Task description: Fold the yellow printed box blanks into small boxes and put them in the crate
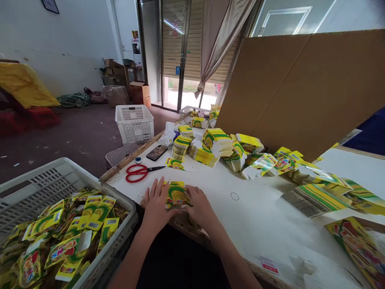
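A small yellow and green printed carton (176,194) lies on the white table (258,216) near its front edge. My left hand (156,204) rests on the carton's left side with fingers stretched flat. My right hand (200,206) presses on its right side, fingers curled against the carton. Both hands touch it together. Red-handled scissors (138,172) lie just beyond my left hand. A single flat carton (175,163) lies past the scissors.
A white crate (51,176) at lower left holds several filled yellow packets. Stacks of flat cartons (210,146) sit at mid table, with a phone (157,152) beside them. A big cardboard sheet (300,88) leans at the right. A white basket (134,122) stands on the floor.
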A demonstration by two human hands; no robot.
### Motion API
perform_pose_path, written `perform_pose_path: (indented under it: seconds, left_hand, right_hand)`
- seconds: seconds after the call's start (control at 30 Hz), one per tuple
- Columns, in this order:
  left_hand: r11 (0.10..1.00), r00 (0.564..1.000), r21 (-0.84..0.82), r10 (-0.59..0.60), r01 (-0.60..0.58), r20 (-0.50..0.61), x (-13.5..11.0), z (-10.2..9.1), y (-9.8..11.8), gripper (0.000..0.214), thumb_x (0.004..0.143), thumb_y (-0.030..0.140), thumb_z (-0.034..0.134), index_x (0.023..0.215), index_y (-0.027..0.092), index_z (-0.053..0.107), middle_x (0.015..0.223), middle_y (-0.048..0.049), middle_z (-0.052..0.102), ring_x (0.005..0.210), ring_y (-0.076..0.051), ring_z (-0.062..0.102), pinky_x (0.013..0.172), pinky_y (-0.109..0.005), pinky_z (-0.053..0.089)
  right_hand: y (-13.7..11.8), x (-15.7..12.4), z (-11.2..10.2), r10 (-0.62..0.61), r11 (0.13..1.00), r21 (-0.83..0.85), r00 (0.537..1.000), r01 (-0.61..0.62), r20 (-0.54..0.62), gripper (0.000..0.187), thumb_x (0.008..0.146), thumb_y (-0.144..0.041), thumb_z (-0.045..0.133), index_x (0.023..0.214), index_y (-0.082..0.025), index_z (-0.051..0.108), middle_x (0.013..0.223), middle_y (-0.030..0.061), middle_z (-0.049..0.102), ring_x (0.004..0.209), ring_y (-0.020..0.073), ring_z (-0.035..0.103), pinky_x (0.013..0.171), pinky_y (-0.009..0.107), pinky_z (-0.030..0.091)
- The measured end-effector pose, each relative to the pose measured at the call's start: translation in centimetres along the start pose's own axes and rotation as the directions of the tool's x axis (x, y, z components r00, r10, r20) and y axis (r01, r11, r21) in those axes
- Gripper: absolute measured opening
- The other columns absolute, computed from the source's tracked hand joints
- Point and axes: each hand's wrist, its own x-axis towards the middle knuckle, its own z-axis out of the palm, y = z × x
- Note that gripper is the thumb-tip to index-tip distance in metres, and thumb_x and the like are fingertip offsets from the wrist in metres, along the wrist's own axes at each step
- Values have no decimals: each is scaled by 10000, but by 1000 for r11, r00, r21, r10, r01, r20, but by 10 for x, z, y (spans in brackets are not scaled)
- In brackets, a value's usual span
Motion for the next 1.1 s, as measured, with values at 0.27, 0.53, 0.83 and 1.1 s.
perform_pose_path:
  seconds: [0.27, 0.53, 0.83, 1.1]
  left_hand:
    - [986, 959, 106, 94, -126, 268, 47, -3, -3, 649, 595, 386, 817, 1176, 210, 587, 1151, -127, 602, 1095, -338, 554, 1006, -503, 358]
    - [997, 981, 13, 72, -76, 179, 38, -1, -7, 907, 562, 394, 840, 1335, 170, 421, 1343, -192, 487, 1252, -398, 453, 1038, -552, 339]
    - [114, 867, -993, -497, 16, -43, -13, -21, 41, 728, 690, 686, 645, 1206, 189, 518, 1122, -130, 623, 1135, -311, 582, 955, -444, 484]
    - [-112, 755, -984, -655, -137, -31, -19, -30, 42, 406, 698, 556, 709, 775, 204, 523, 659, 48, 444, 560, -84, 450, 551, -204, 463]
  right_hand:
    - [4, 3, -4, 29, 999, -23, 999, -29, 16, 545, 662, 42, 516, 1145, -209, 548, 1090, 83, 620, 1045, 261, 562, 908, 410, 461]
    - [2, 9, -8, 91, 994, 67, 995, -88, -46, 560, 572, 19, 507, 1089, -196, 484, 940, 42, 577, 880, 222, 578, 775, 364, 473]
    - [-52, -23, -19, -11, 808, 589, 999, -11, 33, 575, 616, -39, 586, 1139, -231, 443, 851, -35, 527, 697, 114, 512, 616, 231, 414]
    - [-81, -49, 6, -76, 587, 796, 969, -147, 235, 388, 634, -205, 720, 963, -216, 515, 763, -55, 481, 685, 116, 442, 619, 227, 392]
